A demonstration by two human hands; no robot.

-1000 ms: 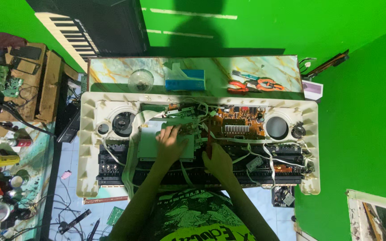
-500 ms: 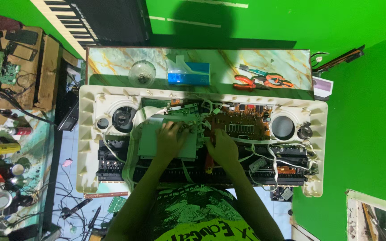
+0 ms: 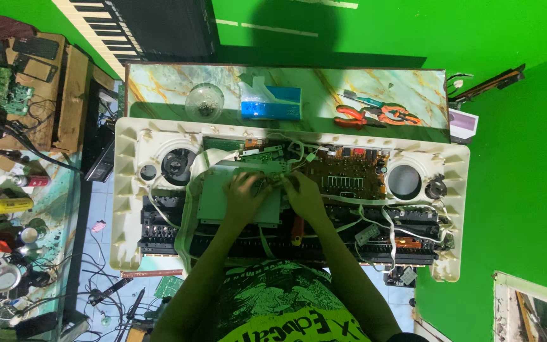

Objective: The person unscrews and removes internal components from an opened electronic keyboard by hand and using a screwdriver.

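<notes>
An opened electronic keyboard with a cream plastic shell (image 3: 128, 190) lies upside down before me, its insides showing. My left hand (image 3: 245, 192) rests on a grey metal plate (image 3: 220, 196) in the middle. My right hand (image 3: 302, 193) is just beside it, fingers curled at a bundle of white wires (image 3: 286, 166) between the plate and a brown circuit board (image 3: 349, 177). The fingertips of both hands meet over the wiring; what they pinch is hidden. An orange-handled tool (image 3: 297, 231) lies under my right wrist.
A marble-pattern shelf (image 3: 159, 88) behind the keyboard holds a glass bowl (image 3: 204, 101), a blue tissue box (image 3: 272, 104) and orange pliers (image 3: 381, 115). Round speakers (image 3: 175, 166) (image 3: 404, 182) sit at each end. A cluttered workbench (image 3: 7, 209) stands left, another keyboard (image 3: 96, 31) lies top left.
My two hands have drawn closer together over the wires at the middle. The camera view has shifted slightly downward.
</notes>
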